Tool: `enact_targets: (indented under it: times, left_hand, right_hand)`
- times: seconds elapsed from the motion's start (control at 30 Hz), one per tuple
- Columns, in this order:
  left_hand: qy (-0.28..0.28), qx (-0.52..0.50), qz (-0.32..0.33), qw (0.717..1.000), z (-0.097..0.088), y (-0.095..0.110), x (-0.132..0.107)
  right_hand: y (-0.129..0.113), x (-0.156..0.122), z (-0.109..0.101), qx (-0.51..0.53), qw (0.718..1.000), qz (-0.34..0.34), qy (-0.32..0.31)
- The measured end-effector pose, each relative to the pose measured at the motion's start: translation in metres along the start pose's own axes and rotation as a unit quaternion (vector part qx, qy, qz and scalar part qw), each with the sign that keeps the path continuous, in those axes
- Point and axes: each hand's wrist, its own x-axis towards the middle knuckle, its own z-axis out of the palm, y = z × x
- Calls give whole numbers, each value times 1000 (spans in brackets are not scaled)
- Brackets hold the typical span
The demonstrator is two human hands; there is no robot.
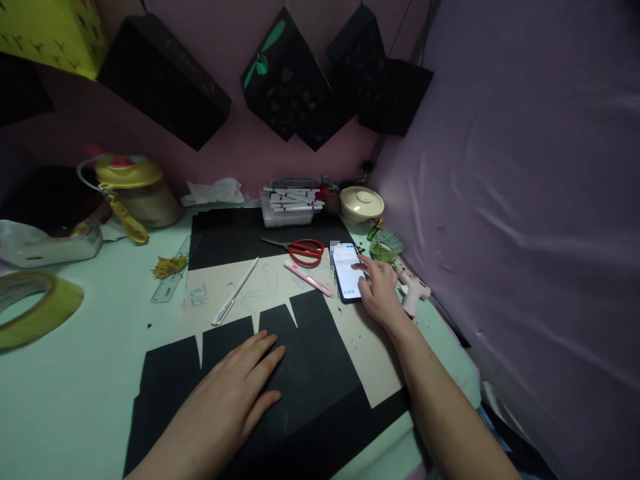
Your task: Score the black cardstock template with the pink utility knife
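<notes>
My left hand (245, 377) lies flat, fingers stretched out, on a black sheet of card (320, 360) with slits cut along its far edge. At the right, my right hand (377, 283) reaches over a smartphone (346, 267) with a lit screen, fingers apart and fingertips at the glass. The phone lies flat on pale paper. Left of it are a pink pen-like cutter (307, 279) and red-handled scissors (305, 253), their blades pointing left. A white pen (235, 293) rests on the paper, which carries blue drawn lines.
Along the back stand a box of markers (290, 207), a lidded cream bowl (361, 203) and a yellow-lidded jar (137, 190). Tape rolls (386, 245) and a pale glue gun (414, 290) sit at the right. Wide yellow tape (60, 313) and a ruler (170, 283) lie left.
</notes>
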Motion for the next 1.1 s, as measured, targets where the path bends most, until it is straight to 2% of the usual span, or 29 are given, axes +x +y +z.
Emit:
enact_targets:
  times: [0.27,0.47,0.73,0.97,1.1]
  left_hand:
    - [-9,12,4,1000,0,0,0]
    - [-15,9,0,1000,-1,2,3]
    - [-30,-3,-13,999,-1,1,1]
    - [-41,-7,-22,999,-3,2,2]
    - [-36,-17,-23,999,-3,2,2]
  right_hand:
    - [-5,-1,-3,2,1000,-2,-8]
    - [-14,-1,-1,14,998,-55,-36]
    - [-17,1,4,3,996,-68,-58]
    - [-17,1,0,25,998,-58,-10]
    - [-15,0,0,29,998,-50,-11]
